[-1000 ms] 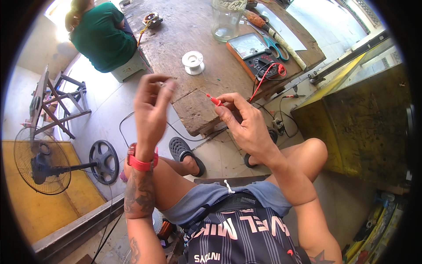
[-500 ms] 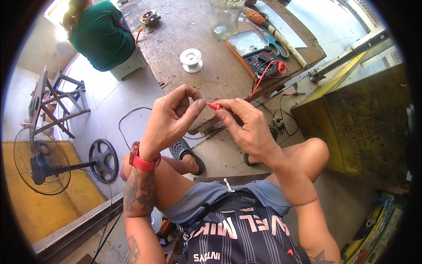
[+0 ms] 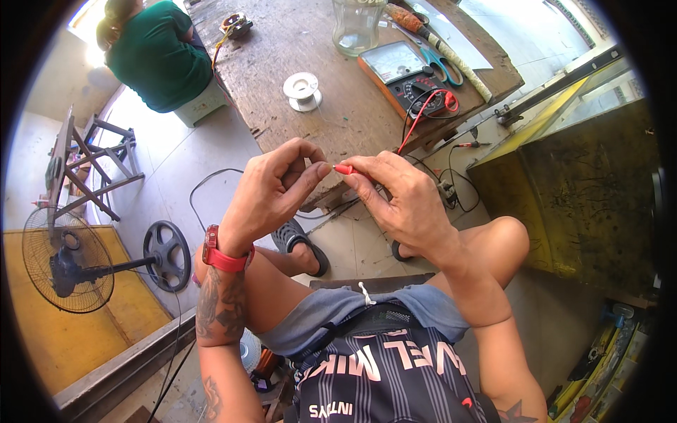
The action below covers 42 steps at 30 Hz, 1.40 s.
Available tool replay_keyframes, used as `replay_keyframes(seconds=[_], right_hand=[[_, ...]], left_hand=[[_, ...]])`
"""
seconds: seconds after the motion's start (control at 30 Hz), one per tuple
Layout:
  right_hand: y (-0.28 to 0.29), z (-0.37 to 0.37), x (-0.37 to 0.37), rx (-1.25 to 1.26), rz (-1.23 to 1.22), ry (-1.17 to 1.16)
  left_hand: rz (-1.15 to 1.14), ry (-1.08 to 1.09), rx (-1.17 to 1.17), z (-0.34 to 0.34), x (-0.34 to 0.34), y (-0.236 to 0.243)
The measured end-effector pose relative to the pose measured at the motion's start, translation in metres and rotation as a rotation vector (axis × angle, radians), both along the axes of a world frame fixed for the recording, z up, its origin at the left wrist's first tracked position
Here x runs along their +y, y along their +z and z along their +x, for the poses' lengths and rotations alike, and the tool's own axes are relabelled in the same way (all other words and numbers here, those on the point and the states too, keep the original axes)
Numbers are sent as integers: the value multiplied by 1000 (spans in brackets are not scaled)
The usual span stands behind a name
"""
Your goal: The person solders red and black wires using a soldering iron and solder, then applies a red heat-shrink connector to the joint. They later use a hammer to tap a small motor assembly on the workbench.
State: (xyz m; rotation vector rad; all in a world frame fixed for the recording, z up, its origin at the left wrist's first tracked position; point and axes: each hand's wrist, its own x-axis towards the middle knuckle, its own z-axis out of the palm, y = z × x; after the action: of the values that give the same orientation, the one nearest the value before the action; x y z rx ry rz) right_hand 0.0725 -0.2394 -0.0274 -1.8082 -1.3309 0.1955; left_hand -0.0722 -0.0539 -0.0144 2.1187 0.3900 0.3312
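Note:
My right hand (image 3: 403, 197) is closed around a red test probe (image 3: 344, 169), its tip directed at my left fingers. At that tip my left hand (image 3: 277, 182) pinches its thumb and index finger together; whatever is between them is too small to make out. Both hands are over the near edge of a worn wooden table (image 3: 271, 92). On the table, ahead of my right hand, lies an analog multimeter (image 3: 416, 92) with an orange-edged case and red and black leads (image 3: 422, 116). A white spool (image 3: 302, 90) of thin wire stands beyond my left hand.
A glass bottle (image 3: 355, 32), blue-handled scissors (image 3: 444, 69) and a tape-wrapped stick (image 3: 451, 60) lie around the multimeter. A small wired coil part (image 3: 236, 27) is at the far left. A person in green (image 3: 151, 60) sits beside the table. A fan (image 3: 67, 264) stands left; cables trail on the floor.
My right hand has turned slightly on the red probe and shifted a little to the right. My left hand keeps its pinch at the tip.

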Motion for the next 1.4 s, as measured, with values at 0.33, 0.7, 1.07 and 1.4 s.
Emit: replay_keyframes(seconds=[0.33, 0.7, 1.07, 1.4], right_hand=[[-6, 1, 0, -7, -11, -38], [-16, 0, 19, 280, 67, -115], [-14, -10, 26, 447, 68, -81], [-10, -10, 24, 248, 158, 22]], left_hand=[[63, 18, 38, 2, -1, -1], [-280, 230, -60, 2, 3, -22], [-523, 187, 57, 6, -4, -16], [-971, 224, -152, 17, -23, -19]])
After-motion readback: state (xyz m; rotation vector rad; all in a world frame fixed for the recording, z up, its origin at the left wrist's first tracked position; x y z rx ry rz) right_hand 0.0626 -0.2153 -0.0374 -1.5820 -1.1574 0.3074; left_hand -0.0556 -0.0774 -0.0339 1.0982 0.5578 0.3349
